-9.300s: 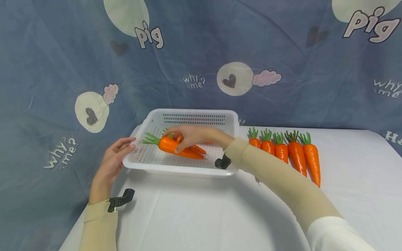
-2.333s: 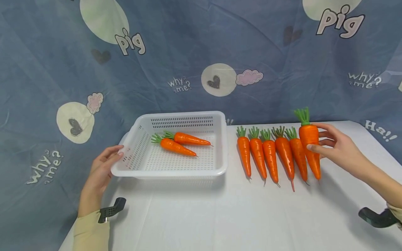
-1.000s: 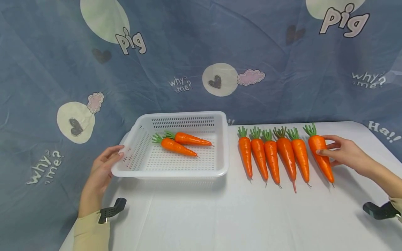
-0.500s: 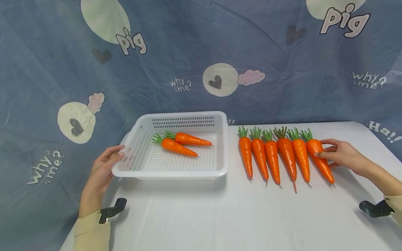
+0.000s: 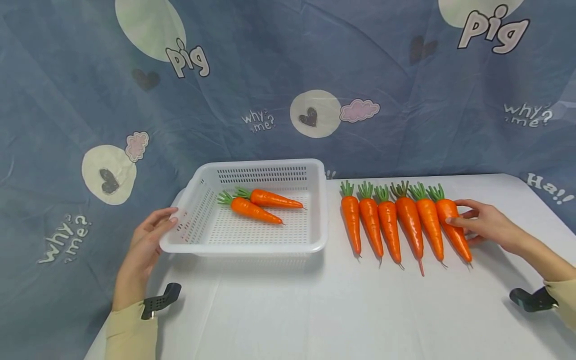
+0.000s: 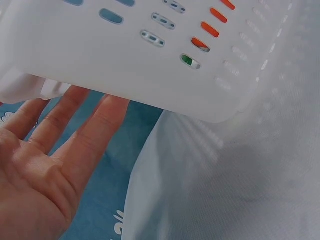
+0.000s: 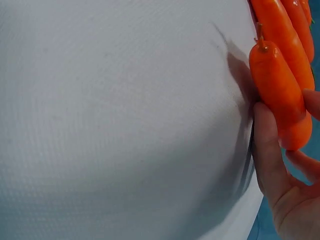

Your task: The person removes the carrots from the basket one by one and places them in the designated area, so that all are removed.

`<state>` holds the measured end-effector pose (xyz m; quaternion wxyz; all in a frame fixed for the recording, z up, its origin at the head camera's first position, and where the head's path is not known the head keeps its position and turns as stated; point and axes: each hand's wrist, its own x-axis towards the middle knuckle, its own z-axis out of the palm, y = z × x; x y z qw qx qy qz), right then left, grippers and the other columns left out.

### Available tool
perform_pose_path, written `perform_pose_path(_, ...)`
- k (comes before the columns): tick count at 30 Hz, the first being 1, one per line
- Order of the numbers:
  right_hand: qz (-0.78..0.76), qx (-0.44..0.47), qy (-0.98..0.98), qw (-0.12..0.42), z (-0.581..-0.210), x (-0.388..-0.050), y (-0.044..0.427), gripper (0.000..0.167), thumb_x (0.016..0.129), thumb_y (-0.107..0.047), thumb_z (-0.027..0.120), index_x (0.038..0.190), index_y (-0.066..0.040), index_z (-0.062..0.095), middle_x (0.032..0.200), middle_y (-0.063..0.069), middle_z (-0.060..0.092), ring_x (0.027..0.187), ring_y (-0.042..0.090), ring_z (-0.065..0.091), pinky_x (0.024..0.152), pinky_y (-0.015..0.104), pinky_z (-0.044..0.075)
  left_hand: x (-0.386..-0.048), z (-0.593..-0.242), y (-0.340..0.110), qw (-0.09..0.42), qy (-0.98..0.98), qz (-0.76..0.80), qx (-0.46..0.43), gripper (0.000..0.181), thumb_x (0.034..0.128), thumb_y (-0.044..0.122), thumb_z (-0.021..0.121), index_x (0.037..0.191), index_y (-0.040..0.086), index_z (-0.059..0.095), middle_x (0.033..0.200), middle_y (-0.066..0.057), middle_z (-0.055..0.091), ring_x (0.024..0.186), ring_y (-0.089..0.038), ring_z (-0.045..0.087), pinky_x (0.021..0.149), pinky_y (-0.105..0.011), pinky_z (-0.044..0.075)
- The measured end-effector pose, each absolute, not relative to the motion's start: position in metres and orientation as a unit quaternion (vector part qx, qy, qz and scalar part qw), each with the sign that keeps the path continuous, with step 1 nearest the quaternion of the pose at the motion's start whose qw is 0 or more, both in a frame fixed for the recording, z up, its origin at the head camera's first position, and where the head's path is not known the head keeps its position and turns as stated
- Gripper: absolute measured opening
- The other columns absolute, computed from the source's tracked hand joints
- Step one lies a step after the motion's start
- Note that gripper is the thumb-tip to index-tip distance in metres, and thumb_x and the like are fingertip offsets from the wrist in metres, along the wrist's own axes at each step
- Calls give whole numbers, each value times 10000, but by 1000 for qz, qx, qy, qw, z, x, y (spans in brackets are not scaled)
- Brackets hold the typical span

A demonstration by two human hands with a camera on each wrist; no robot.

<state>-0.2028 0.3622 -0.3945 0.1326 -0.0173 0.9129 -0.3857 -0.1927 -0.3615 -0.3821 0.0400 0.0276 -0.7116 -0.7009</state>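
The right hand (image 5: 490,227) pinches the outermost carrot (image 5: 456,237) at its thick shoulder, the thumb on its upper face and the other fingers along its outer side. It lies on the white tabletop (image 5: 315,310), its leafy tuft (image 5: 435,192) beyond those fingers and its thin tip on their near side. Just left of the thumb is the neighbouring carrot (image 5: 430,227), with four more in the row (image 5: 410,225) past it.

The held carrot looks light, stiff and rather slick (the even gloss suggests imitation), and probably hard to bruise. Its broad shoulder, under the fingers now, seems the surest hold; the tapering tip would likely slip, and the tuft looks bendy.

The left hand's (image 5: 146,245) fingers are nearly straight, their tips touching the basket's (image 5: 252,249) rim; two carrots (image 5: 254,212) lie inside, beyond those fingertips.
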Motion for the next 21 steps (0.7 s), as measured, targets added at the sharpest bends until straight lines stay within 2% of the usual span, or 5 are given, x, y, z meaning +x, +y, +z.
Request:
perform_pose_path(8, -383, -20, 912, 145, -392, -201, 361, 797, 997, -383, 574, 1451, 150, 191, 1230, 408, 447, 780, 242, 628, 653, 365, 577, -191, -383, -361, 38, -712, -701, 25, 373, 950, 217, 677, 1296, 132, 567, 1157, 32, 615, 946, -91, 638, 696, -245, 554)
perform_pose_path(21, -369, -24, 918, 144, -391, -198, 359, 844, 985, -405, 586, 1436, 183, 183, 1268, 444, 416, 827, 252, 657, 661, 362, 577, -192, -381, -362, 37, -709, -704, 18, 378, 952, 212, 674, 1302, 120, 564, 1150, 26, 619, 945, -96, 642, 702, -250, 555)
